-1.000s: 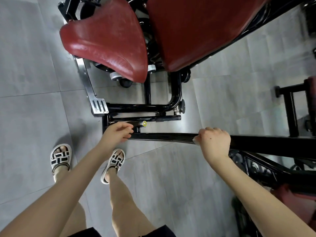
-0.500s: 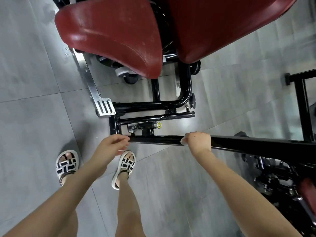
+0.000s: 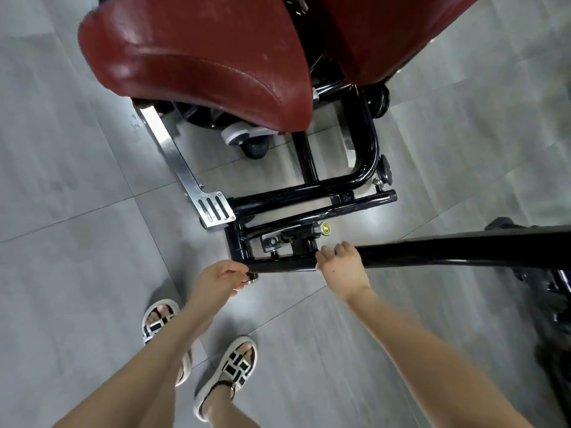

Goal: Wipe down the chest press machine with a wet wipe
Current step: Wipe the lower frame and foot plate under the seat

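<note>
— Two hands on one member. Right hand (image 3: 341, 268): fingers wrapped over the top of the black bar (image 3: 448, 247), gripping it, back of the hand facing up, wrist straight, forearm running off to the lower right.
— Wet wipe?
— Not resolvable; the palm covers that stretch of bar.
— Left hand (image 3: 217, 279)?
— At the bar's free end, just left of the right hand, with a short bare stretch of bar between them. Thumb lies on the end, fingers curl beneath, closing on it beside a small metal stud (image 3: 251, 278). Forearm comes up from the lower left.
— Location of the chest press machine (image 3: 367, 143)?
— Directly ahead of the person. The bar crosses from the right edge, tilted slightly down to the left. Beyond it is a black tube frame with a yellow-capped pin (image 3: 325, 228). A silver foot plate (image 3: 214, 208) sits at the frame's left corner, with the red seat (image 3: 197, 57) and red back pad (image 3: 386, 32) at top.
— Surroundings?
— Grey tile floor (image 3: 61, 165); the person's feet in black-and-white sandals (image 3: 234, 369) below the left hand.
</note>
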`<act>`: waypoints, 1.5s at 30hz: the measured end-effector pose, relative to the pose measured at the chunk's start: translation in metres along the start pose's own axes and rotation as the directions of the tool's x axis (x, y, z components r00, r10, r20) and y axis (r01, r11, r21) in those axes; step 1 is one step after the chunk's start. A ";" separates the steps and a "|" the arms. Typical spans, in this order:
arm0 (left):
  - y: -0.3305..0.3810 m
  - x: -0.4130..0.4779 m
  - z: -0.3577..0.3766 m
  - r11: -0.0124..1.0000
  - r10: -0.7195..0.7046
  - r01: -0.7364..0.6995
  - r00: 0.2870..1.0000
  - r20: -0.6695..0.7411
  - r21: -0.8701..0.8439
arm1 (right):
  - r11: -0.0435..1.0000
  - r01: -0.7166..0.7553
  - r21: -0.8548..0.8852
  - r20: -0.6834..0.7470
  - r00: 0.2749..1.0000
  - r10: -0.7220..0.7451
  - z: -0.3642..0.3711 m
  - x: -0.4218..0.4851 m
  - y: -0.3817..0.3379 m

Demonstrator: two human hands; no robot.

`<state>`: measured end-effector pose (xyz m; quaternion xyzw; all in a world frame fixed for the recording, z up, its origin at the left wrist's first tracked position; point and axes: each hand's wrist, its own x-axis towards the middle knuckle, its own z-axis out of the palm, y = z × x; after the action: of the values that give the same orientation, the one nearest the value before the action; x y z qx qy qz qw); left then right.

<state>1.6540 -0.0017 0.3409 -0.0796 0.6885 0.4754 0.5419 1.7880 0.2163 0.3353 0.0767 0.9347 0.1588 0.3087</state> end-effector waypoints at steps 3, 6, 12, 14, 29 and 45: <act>-0.018 0.013 0.000 1.000 0.016 -0.016 1.000 -0.024 0.007 | 0.998 0.036 -0.059 -0.121 0.992 -0.043 0.029 0.008 -0.013; -0.033 0.026 0.001 0.999 0.040 -0.040 0.999 -0.029 0.008 | 0.996 0.042 -0.075 -0.254 0.965 -0.060 0.055 0.019 -0.028; -0.052 0.060 -0.013 0.996 0.082 -0.080 0.996 -0.044 0.043 | 1.000 0.018 0.026 -0.422 0.907 -0.005 0.076 0.031 -0.057; -0.056 0.071 -0.020 0.993 0.106 -0.104 0.993 -0.046 0.051 | 1.000 0.021 0.012 -0.471 0.882 -0.013 0.080 0.031 -0.057; -0.053 0.209 -0.097 0.793 0.391 -0.356 0.920 0.034 0.495 | 0.639 0.141 0.756 -0.576 0.608 0.547 0.042 0.108 -0.179; -0.045 0.330 -0.175 0.134 0.872 -0.519 0.466 0.148 0.844 | 0.687 -0.326 0.650 -0.310 0.711 0.631 0.076 0.338 -0.255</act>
<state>1.4328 -0.0211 0.0377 0.4232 0.8595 0.2783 0.0681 1.5519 0.0776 0.0032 0.3685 0.9283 -0.0244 -0.0420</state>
